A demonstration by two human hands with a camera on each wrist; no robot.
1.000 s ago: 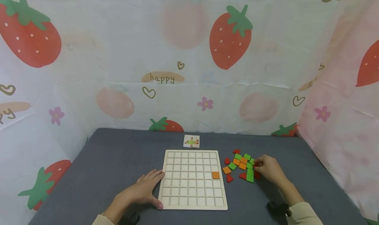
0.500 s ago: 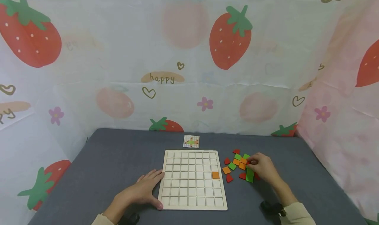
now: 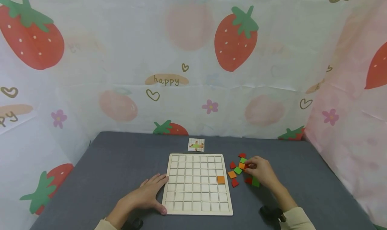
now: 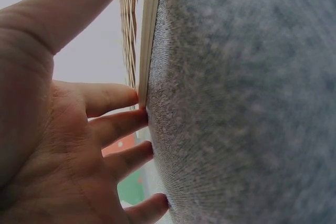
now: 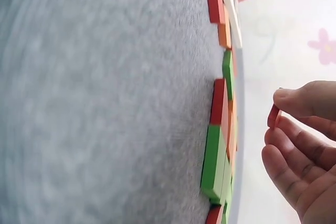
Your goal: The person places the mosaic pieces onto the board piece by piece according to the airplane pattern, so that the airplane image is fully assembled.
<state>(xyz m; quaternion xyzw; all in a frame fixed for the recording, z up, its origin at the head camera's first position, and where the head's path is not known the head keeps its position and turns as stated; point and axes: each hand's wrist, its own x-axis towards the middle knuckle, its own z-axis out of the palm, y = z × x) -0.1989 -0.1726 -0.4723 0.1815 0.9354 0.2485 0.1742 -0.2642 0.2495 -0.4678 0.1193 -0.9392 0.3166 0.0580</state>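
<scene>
A pale wooden grid board (image 3: 192,179) lies on the grey cloth, with one orange square tile (image 3: 221,180) in a cell near its right side. Along the board's left edge rests my left hand (image 3: 145,196), fingers spread and thumb by the near corner. In the left wrist view its fingertips touch the cloth and the board's side. Between thumb and fingertips, my right hand (image 3: 262,171) pinches a small red tile (image 5: 273,116), held above the loose tiles. That hand hides part of the pile in the head view.
Loose green tiles (image 3: 238,170), orange tiles (image 3: 232,174) and red round-edged tiles (image 3: 234,183) lie right of the board. A small card (image 3: 196,145) with a coloured grid pattern lies beyond it. A strawberry-printed curtain (image 3: 181,105) stands behind the table.
My right hand has moved left across the loose tiles, carrying the red tile from the pile's right side. My left hand and the board stay in place.
</scene>
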